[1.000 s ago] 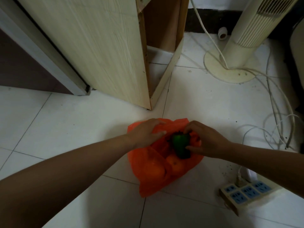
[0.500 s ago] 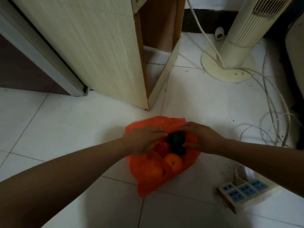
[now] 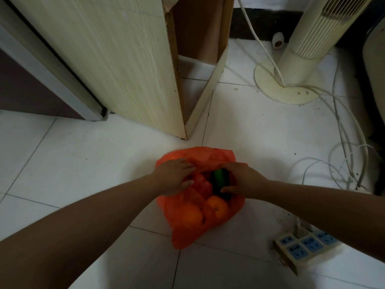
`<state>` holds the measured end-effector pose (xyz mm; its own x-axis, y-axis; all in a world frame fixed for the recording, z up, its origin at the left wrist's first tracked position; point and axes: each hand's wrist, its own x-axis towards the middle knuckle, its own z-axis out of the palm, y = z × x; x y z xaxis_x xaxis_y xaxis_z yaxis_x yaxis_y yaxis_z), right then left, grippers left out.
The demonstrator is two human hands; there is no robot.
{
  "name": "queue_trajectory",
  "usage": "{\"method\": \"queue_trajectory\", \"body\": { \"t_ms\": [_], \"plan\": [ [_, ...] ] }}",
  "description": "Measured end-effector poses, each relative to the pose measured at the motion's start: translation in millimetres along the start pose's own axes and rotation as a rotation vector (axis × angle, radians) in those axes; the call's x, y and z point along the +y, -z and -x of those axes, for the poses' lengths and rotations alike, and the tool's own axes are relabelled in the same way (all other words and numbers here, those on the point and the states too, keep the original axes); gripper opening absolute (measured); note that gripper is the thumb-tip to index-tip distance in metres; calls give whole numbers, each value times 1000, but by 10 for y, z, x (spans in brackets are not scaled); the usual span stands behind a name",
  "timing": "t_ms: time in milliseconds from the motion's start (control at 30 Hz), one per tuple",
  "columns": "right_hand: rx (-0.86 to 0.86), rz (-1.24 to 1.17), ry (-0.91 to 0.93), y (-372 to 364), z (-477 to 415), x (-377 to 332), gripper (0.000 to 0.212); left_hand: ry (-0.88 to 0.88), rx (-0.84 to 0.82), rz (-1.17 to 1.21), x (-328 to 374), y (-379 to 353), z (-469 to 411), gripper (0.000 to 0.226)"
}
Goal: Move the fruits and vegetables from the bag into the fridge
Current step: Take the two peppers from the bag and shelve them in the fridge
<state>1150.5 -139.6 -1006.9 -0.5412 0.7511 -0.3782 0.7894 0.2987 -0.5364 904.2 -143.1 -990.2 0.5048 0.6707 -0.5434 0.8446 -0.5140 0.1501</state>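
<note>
An orange plastic bag (image 3: 183,234) lies open on the white tiled floor. Inside it I see two oranges (image 3: 191,214) (image 3: 217,207), something red (image 3: 201,183) and a dark green vegetable (image 3: 219,181). My right hand (image 3: 241,180) is curled around the green vegetable at the bag's mouth. My left hand (image 3: 175,177) lies on the bag's left rim and holds the plastic back. The fridge (image 3: 41,67) stands at the far left with its door shut.
A pale wooden cabinet (image 3: 116,59) stands just behind the bag. A white tower fan (image 3: 308,44) with its round base is at the back right, and loose cables (image 3: 343,130) trail over the floor. A power strip (image 3: 306,247) lies right of the bag.
The view has tilted slightly. My right hand has closed further round the green vegetable, which now sits a little deeper in the bag's mouth. My left hand stays on the rim.
</note>
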Motion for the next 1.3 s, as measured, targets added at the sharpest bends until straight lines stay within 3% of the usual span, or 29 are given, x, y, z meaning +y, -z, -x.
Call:
{"method": "queue_trajectory", "body": {
  "t_ms": [233,500,600,733,867,967,1033,1167,1300],
  "plan": [
    [54,188,60,-18,174,28,69,-13,13,18,-24,-49,-15,57],
    [195,148,205,170,293,1,51,2,43,163,23,63,14,53],
    [251,101,277,235,311,-12,47,21,105,325,33,144,83,50],
    [320,13,238,355,253,-110,49,37,245,566,97,288,182,51],
    [341,-42,187,446,142,-238,47,127,244,942,166,384,167,57],
    [355,-106,187,462,90,-335,46,133,250,1102,192,393,139,82],
    [349,-132,215,448,74,-389,47,125,235,1134,191,386,146,93],
    [270,-114,214,470,89,-391,55,107,269,1145,179,370,165,64],
    [241,79,108,582,75,-262,57,155,311,995,77,315,249,70]
  ]
}}
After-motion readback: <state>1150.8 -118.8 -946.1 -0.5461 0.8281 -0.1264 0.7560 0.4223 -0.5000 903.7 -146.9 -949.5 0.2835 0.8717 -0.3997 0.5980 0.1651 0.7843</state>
